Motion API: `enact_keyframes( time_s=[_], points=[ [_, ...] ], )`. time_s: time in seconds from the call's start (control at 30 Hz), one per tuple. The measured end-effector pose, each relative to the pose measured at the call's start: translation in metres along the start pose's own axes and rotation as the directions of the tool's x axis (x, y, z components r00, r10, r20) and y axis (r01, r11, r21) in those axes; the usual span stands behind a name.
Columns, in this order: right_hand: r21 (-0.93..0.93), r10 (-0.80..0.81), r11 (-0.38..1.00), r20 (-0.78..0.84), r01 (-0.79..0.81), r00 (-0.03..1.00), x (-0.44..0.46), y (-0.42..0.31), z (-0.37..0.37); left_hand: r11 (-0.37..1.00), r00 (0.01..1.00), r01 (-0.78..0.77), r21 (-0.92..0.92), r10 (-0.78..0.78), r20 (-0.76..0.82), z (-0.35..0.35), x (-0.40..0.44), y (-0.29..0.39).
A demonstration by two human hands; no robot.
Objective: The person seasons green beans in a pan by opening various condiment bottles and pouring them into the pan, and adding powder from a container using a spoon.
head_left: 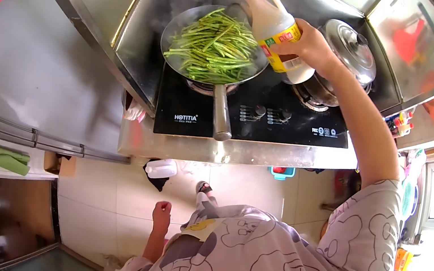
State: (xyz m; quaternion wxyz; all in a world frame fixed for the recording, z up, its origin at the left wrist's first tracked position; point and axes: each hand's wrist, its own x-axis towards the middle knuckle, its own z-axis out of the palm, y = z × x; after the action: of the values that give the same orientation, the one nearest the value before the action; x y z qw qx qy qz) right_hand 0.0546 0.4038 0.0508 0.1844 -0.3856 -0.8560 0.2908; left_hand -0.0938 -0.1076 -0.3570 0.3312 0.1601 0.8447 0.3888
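Note:
My right hand (311, 51) is wrapped around the body of a plastic bottle (276, 29) with a red cap, a moulded handle and a yellow label. The bottle leans to the left, its cap end above the far right of the frying pan (222, 116). Long green beans (212, 45) are heaped in the pan, which sits on the left burner with its handle towards me. Low beside my body hangs my left hand (161, 215), away from the stove, with its fingers curled and nothing visible in them.
A lidded steel pot (351, 52) stands on the right burner of the black gas stove (188, 102). Metal splash panels (144, 37) enclose the stove. On the floor are a white container (161, 169) and a blue basket (282, 173).

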Motion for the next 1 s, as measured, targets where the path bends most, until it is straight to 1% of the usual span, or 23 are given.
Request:
enact_keyframes(
  time_s=[0.03,0.07,0.1,0.13,0.17,0.23,0.27,0.3,0.33,0.37,0.43,0.47,0.53,0.57,0.63,0.7,0.73,0.77,0.83,0.87,0.9,0.97,1.0],
  points=[
    [0.008,-0.002,1.0,-0.002,0.002,1.0,-0.008,0.003,0.0,0.997,0.999,0.027,-0.069,-0.024,0.042,0.0,-0.01,0.042],
    [0.251,-0.033,0.967,-0.056,0.046,0.998,-0.019,0.003,0.003,0.989,0.995,0.057,-0.137,-0.045,0.086,0.002,-0.018,0.075],
    [0.476,-0.048,0.874,-0.116,0.098,0.992,-0.033,0.003,0.004,0.983,0.993,-0.045,-0.176,0.063,0.095,0.006,-0.024,0.093],
    [0.55,-0.053,0.827,-0.13,0.117,0.99,-0.047,0.006,0.002,0.966,0.98,-0.147,-0.215,0.172,0.102,0.011,-0.03,0.11],
    [0.586,-0.034,0.8,-0.178,0.133,0.984,-0.065,0.008,0.002,0.966,0.98,-0.152,-0.208,0.175,0.096,0.018,-0.035,0.128],
    [0.666,-0.069,0.712,-0.25,0.223,0.966,-0.097,0.029,0.002,0.9,0.945,-0.254,-0.354,0.31,0.11,0.032,-0.05,0.166],
    [0.727,-0.023,0.659,-0.237,0.192,0.971,-0.124,0.029,-0.003,0.902,0.944,-0.259,-0.346,0.312,0.106,0.039,-0.06,0.187],
    [0.753,-0.007,0.631,-0.237,0.188,0.971,-0.147,0.04,-0.005,0.875,0.925,-0.273,-0.4,0.354,0.142,0.045,-0.073,0.21],
    [0.765,-0.002,0.613,-0.249,0.198,0.969,-0.173,0.048,-0.008,0.846,0.902,-0.282,-0.453,0.395,0.176,0.051,-0.086,0.232],
    [0.776,0.003,0.596,-0.26,0.207,0.966,-0.2,0.058,-0.011,0.849,0.902,-0.287,-0.444,0.395,0.173,0.059,-0.098,0.25],
    [0.781,0.0,0.601,-0.212,0.169,0.977,-0.253,0.086,-0.011,0.74,0.832,-0.3,-0.603,0.512,0.214,0.076,-0.124,0.284],
    [0.785,0.022,0.61,-0.154,0.109,0.988,-0.281,0.101,-0.012,0.744,0.832,-0.304,-0.595,0.511,0.215,0.084,-0.139,0.303],
    [0.79,0.056,0.612,-0.053,0.008,0.997,-0.333,0.129,-0.011,0.759,0.795,-0.247,-0.602,0.514,0.322,0.101,-0.165,0.334],
    [0.795,0.073,0.606,-0.008,-0.038,0.997,-0.355,0.14,-0.01,0.773,0.773,-0.303,-0.558,0.541,0.33,0.113,-0.173,0.344],
    [0.84,0.14,0.537,0.006,-0.081,0.99,-0.395,0.155,-0.011,0.729,0.722,-0.237,-0.642,0.574,0.386,0.137,-0.191,0.365],
    [0.815,0.178,0.566,0.024,-0.123,0.984,-0.43,0.165,-0.022,0.699,0.649,-0.11,-0.706,0.589,0.482,0.162,-0.207,0.38],
    [0.843,0.201,0.526,0.0,-0.108,0.98,-0.444,0.167,-0.026,0.694,0.602,-0.054,-0.718,0.596,0.531,0.174,-0.214,0.384],
    [0.846,0.232,0.52,-0.01,-0.115,0.973,-0.458,0.172,-0.032,0.699,0.58,-0.006,-0.715,0.585,0.567,0.183,-0.227,0.392],
    [0.815,0.174,0.579,-0.076,-0.04,0.982,-0.478,0.185,-0.045,0.707,0.536,0.005,-0.707,0.596,0.599,0.204,-0.249,0.398],
    [0.803,0.177,0.595,-0.115,-0.014,0.978,-0.488,0.19,-0.049,0.719,0.52,0.011,-0.695,0.59,0.618,0.214,-0.258,0.401],
    [0.806,0.197,0.591,-0.125,-0.016,0.972,-0.499,0.197,-0.055,0.729,0.486,-0.007,-0.684,0.6,0.635,0.222,-0.267,0.403],
    [0.721,0.161,0.693,-0.132,-0.016,0.978,-0.52,0.21,-0.066,0.745,0.439,-0.022,-0.667,0.607,0.663,0.237,-0.282,0.406],
    [0.722,0.176,0.692,-0.143,-0.019,0.974,-0.527,0.213,-0.072,0.762,0.407,-0.038,-0.647,0.603,0.686,0.244,-0.288,0.408]
  ],
)
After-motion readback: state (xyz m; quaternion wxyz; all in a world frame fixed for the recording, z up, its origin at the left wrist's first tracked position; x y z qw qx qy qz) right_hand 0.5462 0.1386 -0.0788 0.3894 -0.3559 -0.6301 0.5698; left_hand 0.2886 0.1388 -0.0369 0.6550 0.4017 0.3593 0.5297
